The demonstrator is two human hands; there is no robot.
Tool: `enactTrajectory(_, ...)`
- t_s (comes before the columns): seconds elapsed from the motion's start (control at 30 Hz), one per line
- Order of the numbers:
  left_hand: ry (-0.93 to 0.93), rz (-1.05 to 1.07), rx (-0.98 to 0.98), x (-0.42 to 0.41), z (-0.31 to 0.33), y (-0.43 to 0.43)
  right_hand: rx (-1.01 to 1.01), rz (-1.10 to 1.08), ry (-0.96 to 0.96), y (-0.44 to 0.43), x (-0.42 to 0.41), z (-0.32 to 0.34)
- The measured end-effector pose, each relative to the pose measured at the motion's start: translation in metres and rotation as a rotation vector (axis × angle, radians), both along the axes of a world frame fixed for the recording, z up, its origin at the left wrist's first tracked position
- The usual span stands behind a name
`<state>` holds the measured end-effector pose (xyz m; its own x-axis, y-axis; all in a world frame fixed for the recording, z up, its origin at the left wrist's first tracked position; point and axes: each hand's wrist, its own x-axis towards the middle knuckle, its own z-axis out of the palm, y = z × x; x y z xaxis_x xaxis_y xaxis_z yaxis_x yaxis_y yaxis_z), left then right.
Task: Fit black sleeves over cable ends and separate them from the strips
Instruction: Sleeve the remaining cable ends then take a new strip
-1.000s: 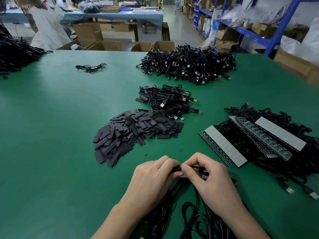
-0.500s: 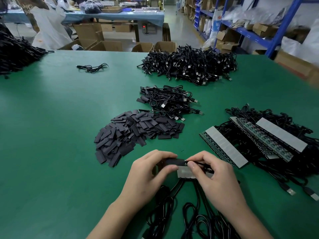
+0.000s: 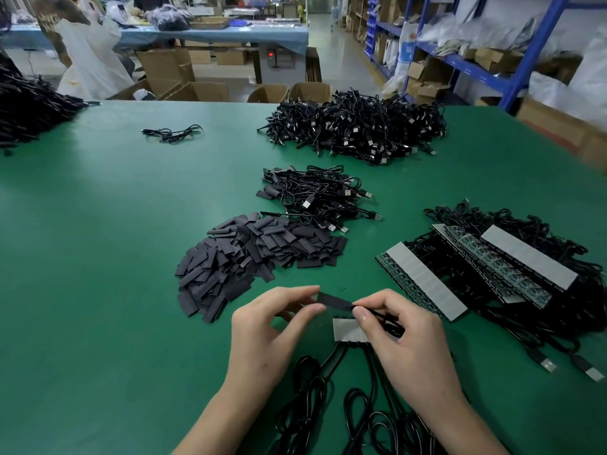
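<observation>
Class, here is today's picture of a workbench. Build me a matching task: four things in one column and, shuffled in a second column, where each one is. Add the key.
Things
1. single black sleeve
2. heap of flat black sleeves
3. grey-backed green circuit strips
4. large pile of black USB cables

Places
A. at the far edge of the green table
B. pinched by the left hand, meeting the thin black cable in the right hand
C. lying on tangled black cables, to the right
D. mid-table, just beyond the left hand

Pairs: 1-B, 2-D, 3-C, 4-A

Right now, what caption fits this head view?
Left hand pinches a black sleeve; right hand pinches the cable at its end.
</observation>
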<state>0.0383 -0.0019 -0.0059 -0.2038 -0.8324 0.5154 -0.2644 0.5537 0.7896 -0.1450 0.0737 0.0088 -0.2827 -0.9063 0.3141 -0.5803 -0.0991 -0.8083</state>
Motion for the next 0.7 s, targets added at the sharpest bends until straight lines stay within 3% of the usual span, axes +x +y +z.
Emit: enactTrajectory(0.7,-0.058,-0.002,-0.082,-0.006,-0.005,0.006,0.006,-0.114,0.111,-0.001,0.002,-0.011)
